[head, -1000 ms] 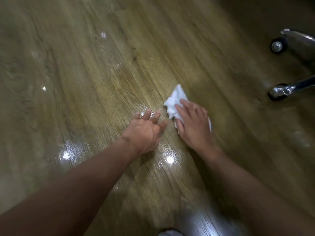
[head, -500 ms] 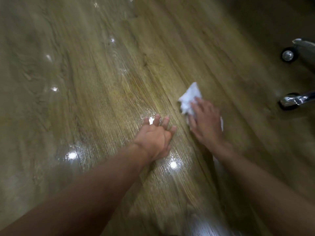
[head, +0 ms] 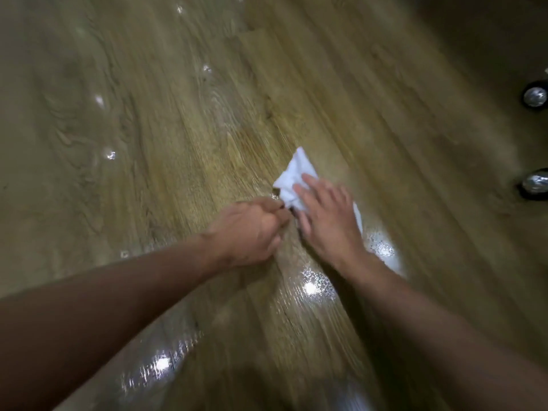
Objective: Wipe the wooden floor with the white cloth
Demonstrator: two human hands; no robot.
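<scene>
Head view looks down on a glossy wooden floor (head: pixel 184 120) with both bare forearms reaching forward; the right hand (head: pixel 329 221) lies palm down with its fingers (head: pixel 311 180) spread flat on top of the white cloth (head: pixel 293 176), pressing it against the boards; the cloth is crumpled, one pointed corner sticking out beyond the fingertips and a thin strip of white showing past the outer edge of that hand; the left hand (head: pixel 249 229) sits just beside the right one, on its inner side, with the fingers curled in and drawn together near the near corner of the cloth; whether those fingertips pinch the cloth or only touch the floor next to it cannot be told, since the frame is blurred there; a small dark speck (head: pixel 277 190) lies on the floor right at the cloth's edge, just beyond the left fingertips; bright glints of light sit on the boards behind both wrists and further out to the left of the left hand; well apart to the right of the right hand, at the frame's edge, two shiny metal casters (head: pixel 535 97) rest on the floor, the nearer one (head: pixel 535 183) partly cut off
</scene>
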